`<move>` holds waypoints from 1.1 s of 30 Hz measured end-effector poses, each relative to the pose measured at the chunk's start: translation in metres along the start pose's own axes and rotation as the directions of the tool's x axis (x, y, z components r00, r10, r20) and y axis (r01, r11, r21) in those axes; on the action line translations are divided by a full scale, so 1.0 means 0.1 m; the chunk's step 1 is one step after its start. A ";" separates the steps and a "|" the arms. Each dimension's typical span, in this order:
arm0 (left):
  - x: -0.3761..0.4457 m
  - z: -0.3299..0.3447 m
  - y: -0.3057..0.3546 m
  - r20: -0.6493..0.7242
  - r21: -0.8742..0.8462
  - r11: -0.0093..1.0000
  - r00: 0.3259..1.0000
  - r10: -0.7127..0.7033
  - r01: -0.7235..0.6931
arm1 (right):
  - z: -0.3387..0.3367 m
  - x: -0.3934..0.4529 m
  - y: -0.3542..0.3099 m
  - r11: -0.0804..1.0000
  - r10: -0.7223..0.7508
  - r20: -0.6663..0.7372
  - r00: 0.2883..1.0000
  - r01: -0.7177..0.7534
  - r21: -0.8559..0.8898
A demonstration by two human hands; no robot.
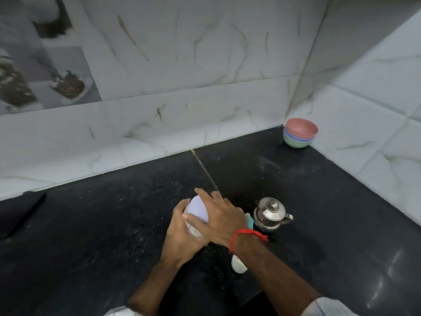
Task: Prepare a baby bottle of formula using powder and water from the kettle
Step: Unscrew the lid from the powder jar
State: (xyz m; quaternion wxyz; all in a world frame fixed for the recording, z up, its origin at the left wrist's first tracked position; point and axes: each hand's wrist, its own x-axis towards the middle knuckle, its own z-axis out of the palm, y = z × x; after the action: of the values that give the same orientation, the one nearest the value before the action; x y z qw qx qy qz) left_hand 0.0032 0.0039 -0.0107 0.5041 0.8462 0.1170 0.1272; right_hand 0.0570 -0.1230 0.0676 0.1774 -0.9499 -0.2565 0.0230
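A round container with a pale lilac lid (pixel 196 209), likely the formula powder tin, stands on the black counter (pixel 114 224). My left hand (pixel 180 233) grips its side from the left. My right hand (pixel 216 217) lies over the lid, fingers spread across it, a red thread on the wrist. A small steel kettle (pixel 270 213) with its lid on stands just right of my hands. Between kettle and right hand a teal and white piece (pixel 249 221), perhaps the baby bottle's top, peeks out. A white object (pixel 238 264) shows under my right forearm, mostly hidden.
A stack of pink, blue and green bowls (pixel 299 133) sits in the far right corner against the marble-tiled walls (pixel 159 124). A dark flat object (pixel 20 215) lies at the counter's left edge. White powder specks dot the counter.
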 end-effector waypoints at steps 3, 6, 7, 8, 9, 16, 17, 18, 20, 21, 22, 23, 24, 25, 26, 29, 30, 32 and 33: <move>-0.08 -0.15 0.13 0.051 0.037 0.998 0.998 -0.043 0.041 | 0.07 0.09 -0.08 0.996 -0.079 -0.068 0.995 0.075 -0.055; -0.12 -0.28 0.20 0.090 0.071 0.996 0.994 -0.058 0.052 | 0.13 0.12 -0.06 0.969 -0.248 -0.251 0.936 0.241 -0.061; -0.14 -0.32 0.23 0.104 0.069 0.996 0.993 -0.063 0.056 | 0.14 0.12 -0.04 0.955 -0.296 -0.292 0.910 0.292 -0.059; -0.17 -0.34 0.26 0.111 0.063 0.996 0.992 -0.062 0.055 | 0.13 0.11 -0.02 0.940 -0.335 -0.320 0.886 0.336 -0.054; -0.19 -0.35 0.27 0.116 0.054 0.997 0.992 -0.058 0.052 | 0.10 0.09 0.01 0.927 -0.365 -0.336 0.868 0.372 -0.046; -0.33 -0.41 0.31 0.308 -0.033 0.999 0.951 0.006 0.004 | -0.23 -0.01 0.16 0.725 -0.681 -0.108 0.724 0.687 0.037; -0.35 -0.43 0.35 0.322 -0.031 0.999 0.947 0.019 -0.009 | -0.32 0.00 0.17 0.696 -0.713 -0.072 0.697 0.717 0.037; -0.35 -0.45 0.38 0.320 -0.034 0.999 0.947 0.031 -0.021 | -0.40 0.01 0.17 0.676 -0.735 -0.048 0.677 0.736 0.037; -0.33 -0.51 0.46 0.277 -0.027 0.999 0.960 0.038 -0.032 | -0.56 0.03 0.19 0.681 -0.727 -0.012 0.686 0.724 0.111; -0.33 -0.54 0.49 0.243 -0.017 1.000 0.970 0.027 -0.024 | -0.61 0.04 0.22 0.695 -0.706 0.010 0.709 0.689 0.204; -0.33 -0.57 0.50 0.214 -0.006 1.000 0.977 0.013 -0.013 | -0.66 0.05 0.24 0.700 -0.684 0.040 0.728 0.641 0.316; -0.34 -0.59 0.51 0.195 0.009 1.000 0.981 0.003 -0.004 | -0.71 0.05 0.27 0.700 -0.666 0.081 0.742 0.584 0.410; -0.34 -0.62 0.49 0.188 0.028 1.000 0.982 -0.005 0.000 | -0.73 0.07 0.30 0.709 -0.646 0.128 0.752 0.530 0.464; -0.35 -0.64 0.48 0.188 0.048 0.999 0.982 -0.011 0.002 | -0.75 0.07 0.32 0.731 -0.621 0.179 0.763 0.483 0.482; -0.37 -0.65 0.45 0.192 0.072 0.997 0.981 -0.017 0.003 | -0.78 0.08 0.31 0.768 -0.583 0.235 0.778 0.434 0.471; -0.40 -0.66 0.44 0.199 0.125 0.992 0.980 -0.025 0.000 | -0.80 0.07 0.19 0.929 -0.363 0.418 0.833 0.289 0.233; -0.41 -0.65 0.44 0.203 0.129 0.992 0.979 -0.028 0.002 | -0.78 0.07 0.14 0.957 -0.291 0.455 0.842 0.260 0.133; -0.42 -0.65 0.42 0.211 0.132 0.991 0.977 -0.032 0.004 | -0.71 0.06 0.09 0.953 -0.302 0.489 0.819 0.254 0.163; -0.42 -0.66 0.42 0.210 0.132 0.991 0.977 -0.032 0.004 | -0.71 0.05 0.08 0.930 -0.364 0.504 0.783 0.272 0.248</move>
State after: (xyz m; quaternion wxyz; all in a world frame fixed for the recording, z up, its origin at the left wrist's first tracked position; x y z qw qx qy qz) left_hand -0.0553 0.0248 0.0524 0.4580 0.8852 0.0783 0.0240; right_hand 0.0747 -0.1501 0.1312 0.1756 -0.8293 -0.4501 0.2808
